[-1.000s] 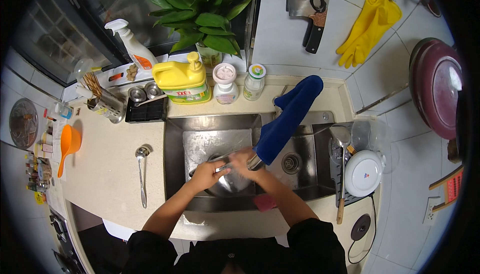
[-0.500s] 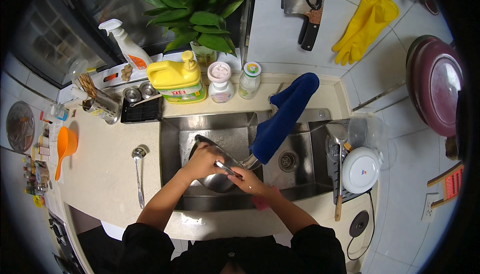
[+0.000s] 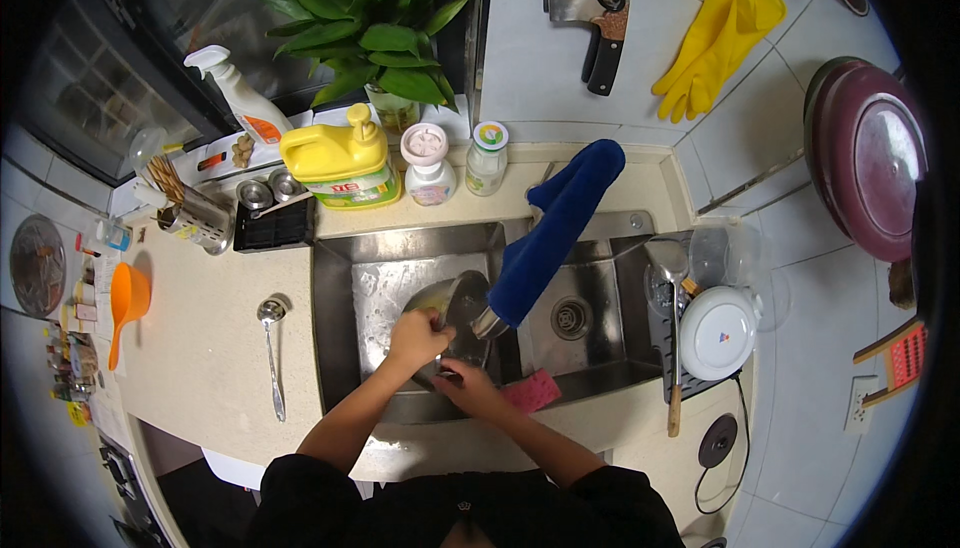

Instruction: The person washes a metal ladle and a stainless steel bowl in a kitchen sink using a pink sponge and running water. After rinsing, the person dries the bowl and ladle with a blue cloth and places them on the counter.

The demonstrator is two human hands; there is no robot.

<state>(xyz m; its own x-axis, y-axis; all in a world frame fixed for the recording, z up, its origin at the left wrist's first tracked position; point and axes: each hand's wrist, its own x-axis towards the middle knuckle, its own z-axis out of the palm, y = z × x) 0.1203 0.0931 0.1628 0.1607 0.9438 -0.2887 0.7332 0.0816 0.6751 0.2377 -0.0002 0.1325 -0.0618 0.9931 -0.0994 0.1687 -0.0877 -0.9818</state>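
Observation:
A shiny metal pot is tilted over the left basin of the steel sink, its mouth turned toward the faucet's end. Curled over the pot's near left side, my left hand grips it. My right hand is closed at the pot's lower side, where a small bright metal part shows between the hands. Most of that part is covered by my fingers. Close to the right wrist, a pink sponge or cloth lies on the sink's front edge. A blue cloth cover sleeves the faucet, which ends just right of the pot.
Behind the sink stand a yellow jug, a white pump bottle and a glass jar. A ladle and an orange scoop lie at left. To the right, a rack holds a white bowl and a long-handled spatula.
The pot has turned, so its mouth now faces the faucet. My right hand has shifted left and down, uncovering more of the pink sponge or cloth. The view has moved slightly.

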